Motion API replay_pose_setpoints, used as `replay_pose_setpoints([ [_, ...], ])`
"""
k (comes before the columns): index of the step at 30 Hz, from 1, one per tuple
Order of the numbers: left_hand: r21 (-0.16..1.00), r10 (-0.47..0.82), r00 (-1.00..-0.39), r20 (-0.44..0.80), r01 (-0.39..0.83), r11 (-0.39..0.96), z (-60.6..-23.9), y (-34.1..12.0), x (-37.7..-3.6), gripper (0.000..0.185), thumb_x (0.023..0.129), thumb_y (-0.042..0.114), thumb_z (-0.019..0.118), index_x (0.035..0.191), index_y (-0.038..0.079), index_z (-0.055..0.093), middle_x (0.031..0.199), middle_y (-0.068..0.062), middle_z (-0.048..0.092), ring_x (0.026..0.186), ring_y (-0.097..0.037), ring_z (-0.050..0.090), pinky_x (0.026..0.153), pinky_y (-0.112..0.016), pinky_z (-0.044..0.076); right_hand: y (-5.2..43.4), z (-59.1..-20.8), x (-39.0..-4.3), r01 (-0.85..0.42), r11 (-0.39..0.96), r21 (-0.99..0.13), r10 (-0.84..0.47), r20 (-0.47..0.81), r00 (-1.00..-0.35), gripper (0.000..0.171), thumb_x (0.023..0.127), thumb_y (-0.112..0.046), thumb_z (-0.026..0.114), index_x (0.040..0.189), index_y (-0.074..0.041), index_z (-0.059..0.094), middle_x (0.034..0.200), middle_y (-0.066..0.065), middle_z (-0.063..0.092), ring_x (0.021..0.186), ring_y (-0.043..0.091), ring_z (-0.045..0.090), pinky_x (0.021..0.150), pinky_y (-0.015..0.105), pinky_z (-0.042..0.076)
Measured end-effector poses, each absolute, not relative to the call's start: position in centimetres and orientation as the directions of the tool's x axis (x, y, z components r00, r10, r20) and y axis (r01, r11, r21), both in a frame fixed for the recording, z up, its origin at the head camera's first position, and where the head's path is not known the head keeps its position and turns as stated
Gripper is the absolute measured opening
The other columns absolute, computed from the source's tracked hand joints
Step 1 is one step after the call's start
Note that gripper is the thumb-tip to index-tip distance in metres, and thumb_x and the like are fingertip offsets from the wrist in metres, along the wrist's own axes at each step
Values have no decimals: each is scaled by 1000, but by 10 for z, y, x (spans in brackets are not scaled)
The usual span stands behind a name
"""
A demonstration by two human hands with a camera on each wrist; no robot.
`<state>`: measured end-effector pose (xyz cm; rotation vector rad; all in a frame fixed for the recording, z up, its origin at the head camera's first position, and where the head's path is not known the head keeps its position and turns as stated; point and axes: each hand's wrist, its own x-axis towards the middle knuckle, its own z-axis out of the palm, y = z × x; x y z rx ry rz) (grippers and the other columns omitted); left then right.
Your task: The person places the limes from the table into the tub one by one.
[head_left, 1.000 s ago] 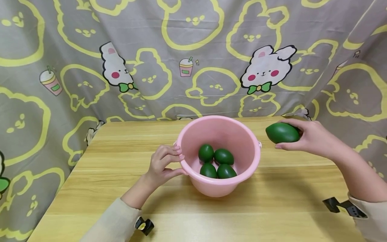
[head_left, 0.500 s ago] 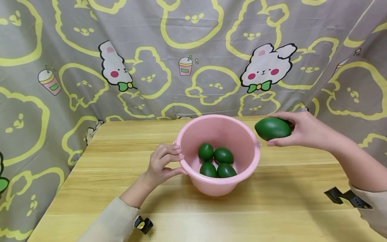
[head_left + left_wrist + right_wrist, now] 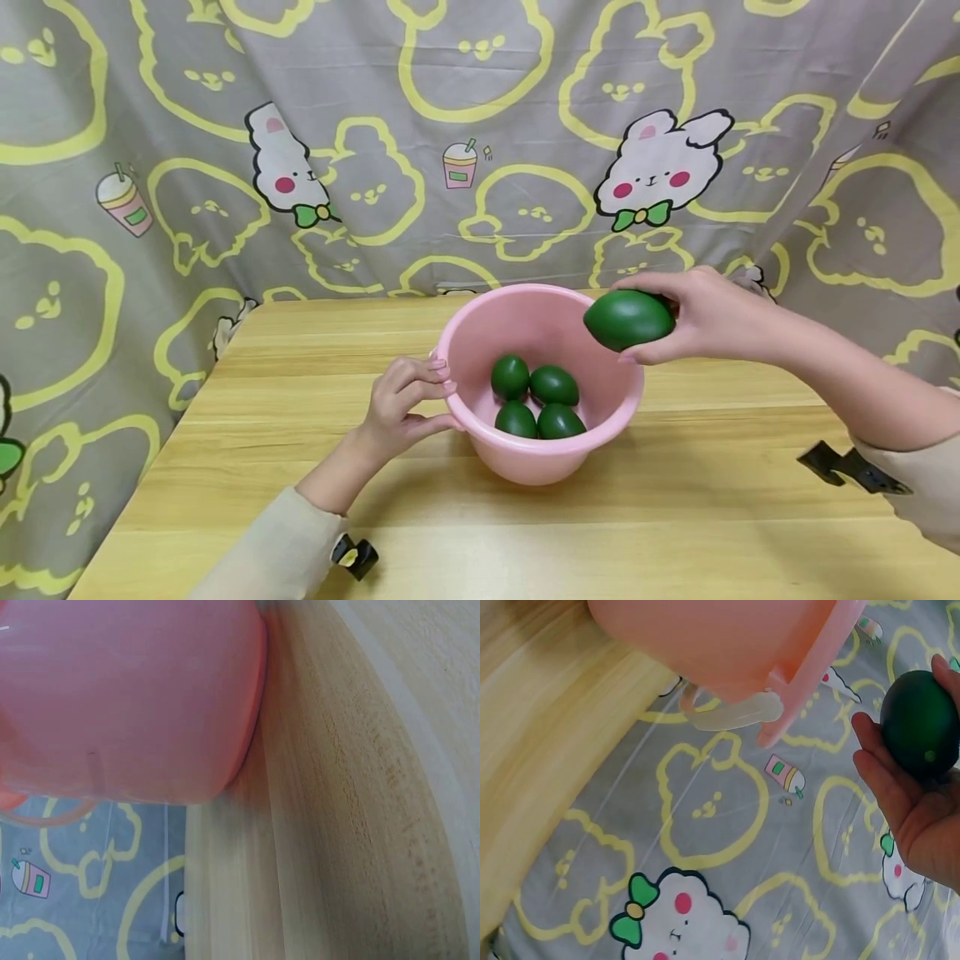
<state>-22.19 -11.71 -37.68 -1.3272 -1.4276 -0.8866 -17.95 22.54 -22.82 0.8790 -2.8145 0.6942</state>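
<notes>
Cartoon-print cloth backs the wooden tabletop (image 3: pixel 675 500). Right hand (image 3: pixel 705 321) grips a green egg (image 3: pixel 628 319) over the pink bucket (image 3: pixel 480 421) rim, near the far edge; left hand (image 3: pixel 401 408) clasps that rim. Likely smooth, light, slippery: cup around its middle.

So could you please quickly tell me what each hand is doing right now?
Left hand: grips the pink bucket rim.
Right hand: holds a green egg over the bucket.
</notes>
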Motion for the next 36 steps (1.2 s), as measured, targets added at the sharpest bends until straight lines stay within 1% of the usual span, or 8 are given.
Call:
replay_pose_setpoints([
  [7, -98, 285, 57, 957, 986, 134, -378, -116, -223, 42, 80, 40, 71, 80, -2, 69, 80, -13, 62, 79, -31, 61, 82, -33, 58, 205, -220, -186, -564, 713, -417, -539, 187, -821, 46, 69, -29, 84, 109, -20, 65, 86, -8, 65, 68, 7, 58, 58, 24, 54],
  [13, -104, 292, 58, 955, 984, 143, -378, -118, -224, 43, 80, 41, 70, 80, -1, 69, 80, -13, 62, 79, -31, 61, 80, -34, 58, 186, -221, -193, -592, 697, -404, -575, 177, -798, 49, 70, -33, 84, 112, -17, 65, 89, -4, 67, 71, 8, 59, 62, 26, 55],
  [17, -108, 295, 57, 954, 981, 159, -379, -121, -223, 44, 80, 42, 70, 80, -1, 69, 79, -13, 62, 78, -31, 61, 77, -34, 58, 175, -223, -199, -588, 705, -397, -573, 168, -802, 65, 68, -43, 84, 121, -13, 61, 96, -1, 69, 76, 11, 62, 65, 27, 56],
  [19, -112, 293, 61, 954, 981, 161, -379, -122, -223, 44, 80, 43, 70, 79, -1, 69, 79, -13, 62, 77, -31, 62, 76, -35, 59, 172, -224, -202, -590, 705, -394, -574, 172, -801, 75, 67, -46, 83, 127, -8, 57, 105, 5, 69, 86, 17, 67, 74, 31, 58],
  [22, -118, 292, 66, 954, 980, 162, -378, -121, -223, 44, 80, 42, 70, 79, -2, 69, 79, -13, 62, 78, -32, 62, 77, -35, 59, 173, -224, -204, -603, 698, -386, -570, 208, -795, 82, 67, -43, 83, 131, -1, 53, 116, 13, 66, 103, 24, 66, 87, 39, 57],
  [24, -120, 291, 69, 954, 980, 161, -378, -120, -224, 44, 81, 42, 70, 79, -2, 69, 79, -13, 62, 78, -32, 62, 78, -35, 59, 176, -223, -203, -604, 692, -395, -559, 234, -795, 82, 67, -39, 84, 131, 1, 52, 120, 15, 64, 111, 25, 62, 94, 43, 53],
  [30, -108, 295, 57, 954, 981, 160, -377, -119, -224, 44, 81, 42, 70, 80, -2, 69, 80, -13, 61, 79, -32, 61, 80, -34, 58, 189, -223, -196, -566, 697, -440, -513, 246, -823, 75, 69, -33, 84, 130, -2, 54, 119, 12, 65, 110, 24, 63, 94, 44, 53],
  [36, -87, 318, 29, 948, 981, 171, -376, -122, -222, 44, 81, 42, 70, 82, -2, 69, 81, -13, 62, 81, -32, 62, 81, -34, 57, 200, -227, -192, -596, 682, -424, -530, 275, -802, 70, 72, -29, 83, 131, -4, 54, 117, 12, 66, 108, 25, 64, 93, 45, 53],
])
